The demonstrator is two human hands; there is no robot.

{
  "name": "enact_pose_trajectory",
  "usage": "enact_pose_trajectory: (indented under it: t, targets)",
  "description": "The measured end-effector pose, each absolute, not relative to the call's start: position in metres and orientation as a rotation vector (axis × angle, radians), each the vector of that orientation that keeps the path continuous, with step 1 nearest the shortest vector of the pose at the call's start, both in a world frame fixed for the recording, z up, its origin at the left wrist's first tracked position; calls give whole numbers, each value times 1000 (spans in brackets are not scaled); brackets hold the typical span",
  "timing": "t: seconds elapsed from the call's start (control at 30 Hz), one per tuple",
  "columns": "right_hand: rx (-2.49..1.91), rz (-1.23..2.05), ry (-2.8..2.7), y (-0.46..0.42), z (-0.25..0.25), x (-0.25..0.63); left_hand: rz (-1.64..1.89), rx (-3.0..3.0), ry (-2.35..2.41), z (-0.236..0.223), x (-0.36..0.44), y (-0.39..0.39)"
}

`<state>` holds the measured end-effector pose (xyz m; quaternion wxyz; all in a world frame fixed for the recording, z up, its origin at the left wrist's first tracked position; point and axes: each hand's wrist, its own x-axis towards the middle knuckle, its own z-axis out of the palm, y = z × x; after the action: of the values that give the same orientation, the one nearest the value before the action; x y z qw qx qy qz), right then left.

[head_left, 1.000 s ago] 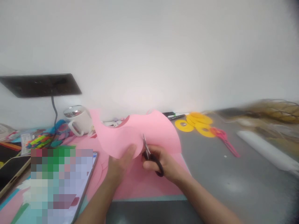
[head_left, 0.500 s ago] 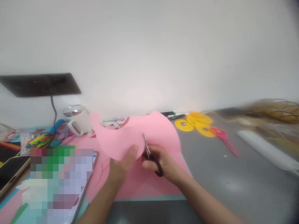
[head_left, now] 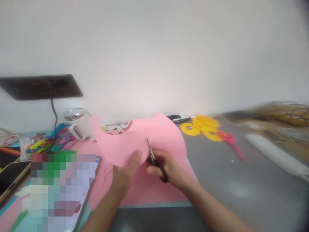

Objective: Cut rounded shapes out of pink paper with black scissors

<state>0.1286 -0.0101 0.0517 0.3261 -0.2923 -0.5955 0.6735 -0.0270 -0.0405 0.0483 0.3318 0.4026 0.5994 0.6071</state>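
A sheet of pink paper (head_left: 118, 148) with curved cut edges is raised in front of me. My left hand (head_left: 126, 172) grips its lower edge, thumb on top and the other fingers hidden beneath. In my right hand (head_left: 164, 167) is a pair of scissors (head_left: 158, 166) with dark handles and metal blades. The blades point up and away, against the pink paper just right of my left thumb. More pink sheets (head_left: 149, 196) lie underneath on the table, over a pale blue one.
Yellow paper rings (head_left: 212, 133) and pink scissors (head_left: 233, 146) lie at the right on the grey table (head_left: 224, 190). A white mug (head_left: 80, 125), a cable and colourful craft items stand at the back left. A tablet or phone (head_left: 84, 193) is at the left, its screen blurred out.
Hardly anything differs. The pink paper's left end has shifted slightly left, and the whole view has moved a little. Both hands keep their hold.
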Motion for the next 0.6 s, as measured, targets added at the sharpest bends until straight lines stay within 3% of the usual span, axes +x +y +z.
enact_pose_trajectory:
  t: [0.6]
  targets:
    - [-742,1769,-1554,-11,53,129,1578,989,1507,44,-30,-40]
